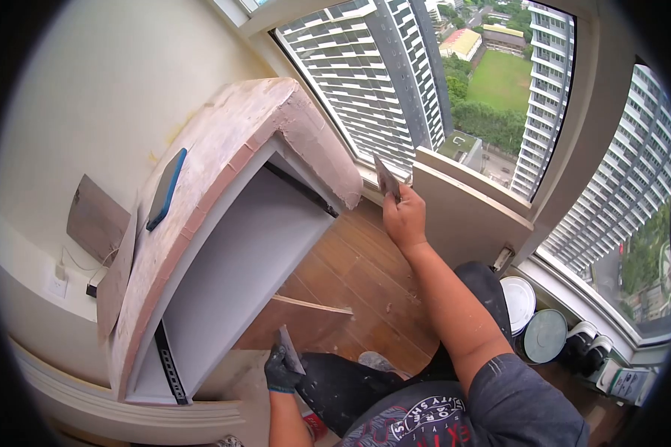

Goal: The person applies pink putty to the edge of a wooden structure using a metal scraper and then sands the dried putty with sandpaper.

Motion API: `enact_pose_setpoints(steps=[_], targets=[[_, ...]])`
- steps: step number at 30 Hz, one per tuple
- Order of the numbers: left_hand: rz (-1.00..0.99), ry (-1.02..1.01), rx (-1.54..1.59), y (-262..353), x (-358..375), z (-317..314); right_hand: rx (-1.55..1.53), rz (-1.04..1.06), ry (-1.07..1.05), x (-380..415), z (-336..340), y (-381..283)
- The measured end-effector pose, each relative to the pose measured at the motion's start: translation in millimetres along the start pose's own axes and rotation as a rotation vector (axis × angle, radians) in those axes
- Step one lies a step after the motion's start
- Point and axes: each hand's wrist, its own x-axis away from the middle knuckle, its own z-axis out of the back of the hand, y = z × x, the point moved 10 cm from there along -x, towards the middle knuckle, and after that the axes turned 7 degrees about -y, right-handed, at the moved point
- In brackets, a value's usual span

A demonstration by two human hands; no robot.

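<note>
My right hand (405, 217), bare, is raised near the window and closed around a putty knife (386, 179), its flat blade pointing up. A dark glove covers my left hand (281, 371), low by my knee and closed on a second flat scraper (291, 350); its handle is hidden. In front of me stands a curved open cabinet (238, 246), grey inside, with pinkish filler (235, 153) smeared along its edges and rounded corner. Black drawer rails (170, 365) are fixed to its inner sides. My right hand is apart from the cabinet's corner.
A blue-edged phone (167, 189) lies on the cabinet top. Thin brown boards (97, 216) lean by the wall socket (57, 284). A curved wood piece (298, 322) is on the plank floor. Lidded buckets (544, 335) and shoes (585, 346) line the window side, beside a pale panel (458, 212).
</note>
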Motion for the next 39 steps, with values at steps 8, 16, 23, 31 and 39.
enact_pose_setpoints(steps=[8,16,23,31,39], targets=[[0.010,0.034,0.003,-0.8,-0.6,0.7,-0.092,-0.120,-0.340,-112.8,-33.6,32.6],[0.061,0.062,0.025,-4.8,-8.2,20.1,-0.197,-0.112,-0.645,-143.3,-92.1,39.0],[0.071,-0.062,0.008,-2.7,-14.6,-5.8,-0.179,-0.109,-0.735,-132.8,-92.3,13.4],[0.101,-0.023,0.028,-6.1,-16.9,-12.0,-0.267,-0.121,-0.735,-95.3,-65.9,1.1],[0.040,0.048,-0.089,-8.0,-26.9,31.3,-0.115,0.203,-0.398,-38.5,-22.2,-45.6]])
